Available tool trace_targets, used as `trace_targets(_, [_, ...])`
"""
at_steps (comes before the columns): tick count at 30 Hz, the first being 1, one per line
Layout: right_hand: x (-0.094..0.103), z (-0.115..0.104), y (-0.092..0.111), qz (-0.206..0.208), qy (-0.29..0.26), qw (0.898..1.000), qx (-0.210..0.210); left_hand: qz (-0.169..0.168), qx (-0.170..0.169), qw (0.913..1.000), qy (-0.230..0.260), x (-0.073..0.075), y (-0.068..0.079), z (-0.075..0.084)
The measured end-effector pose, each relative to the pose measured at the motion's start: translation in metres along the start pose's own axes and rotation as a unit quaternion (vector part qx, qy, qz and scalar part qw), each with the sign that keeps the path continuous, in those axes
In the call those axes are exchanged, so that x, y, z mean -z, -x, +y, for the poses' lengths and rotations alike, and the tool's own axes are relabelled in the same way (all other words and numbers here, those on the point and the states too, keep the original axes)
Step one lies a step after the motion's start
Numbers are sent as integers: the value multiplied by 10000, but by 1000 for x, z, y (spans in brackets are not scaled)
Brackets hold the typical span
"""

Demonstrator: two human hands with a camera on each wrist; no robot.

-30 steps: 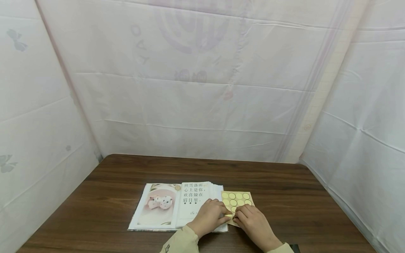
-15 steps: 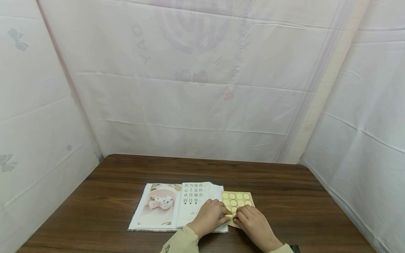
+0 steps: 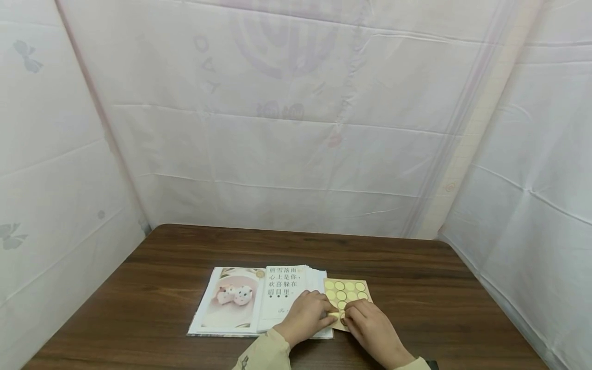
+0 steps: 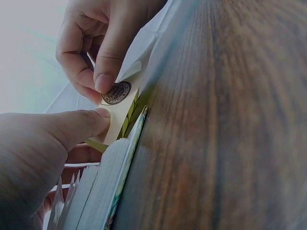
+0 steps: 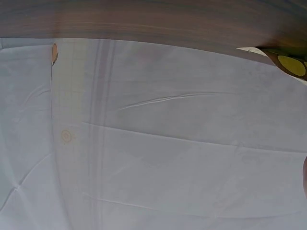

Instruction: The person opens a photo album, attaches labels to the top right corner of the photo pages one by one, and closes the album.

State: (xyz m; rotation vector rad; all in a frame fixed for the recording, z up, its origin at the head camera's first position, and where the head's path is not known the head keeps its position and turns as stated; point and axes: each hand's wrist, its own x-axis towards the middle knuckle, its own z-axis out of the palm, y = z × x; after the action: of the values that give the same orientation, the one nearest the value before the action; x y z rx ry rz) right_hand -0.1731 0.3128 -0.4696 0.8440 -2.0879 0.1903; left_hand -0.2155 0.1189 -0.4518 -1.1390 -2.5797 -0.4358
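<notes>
A tan sticker sheet with rows of yellow circles lies at the right edge of an open book in the head view. My left hand rests across the book's right page and pinches the sheet's near left part, thumb on top and fingers beneath. From the other side my right hand pinches at a round sticker, dark-printed, on the sheet's near part. The left wrist view shows the right thumb on this sticker's edge, close to the left thumb. A corner of the sheet shows in the right wrist view.
The book's left page carries a picture of two small pink-white objects; its right page has large printed characters. Brown wood tabletop surrounds it. A small black object peeks out beside the right sleeve. White cloth walls enclose the table.
The right fingertips have shifted slightly at the sheet, and a little more of the dark round sticker shows. My left hand, the book and the sheet stay nearly in place.
</notes>
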Motion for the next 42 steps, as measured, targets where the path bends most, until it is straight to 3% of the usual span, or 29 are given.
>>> trace_targets(21, [3, -2, -1, -53, -44, 9994, -337, 8, -48, 10000, 9, -1, 0, -2])
trace_targets(29, [4, -5, -1, -296, -47, 9953, -917, -32, 0, 10000, 59, -1, 0, -1])
trace_targets(37, [5, -9, -2, -355, -402, 9883, -1430, 3, -67, 9999, 94, -1, 0, -2])
trace_targets(42, [6, -11, -3, -613, -918, 9669, -2301, 2, -95, 10000, -28, 0, 0, -2])
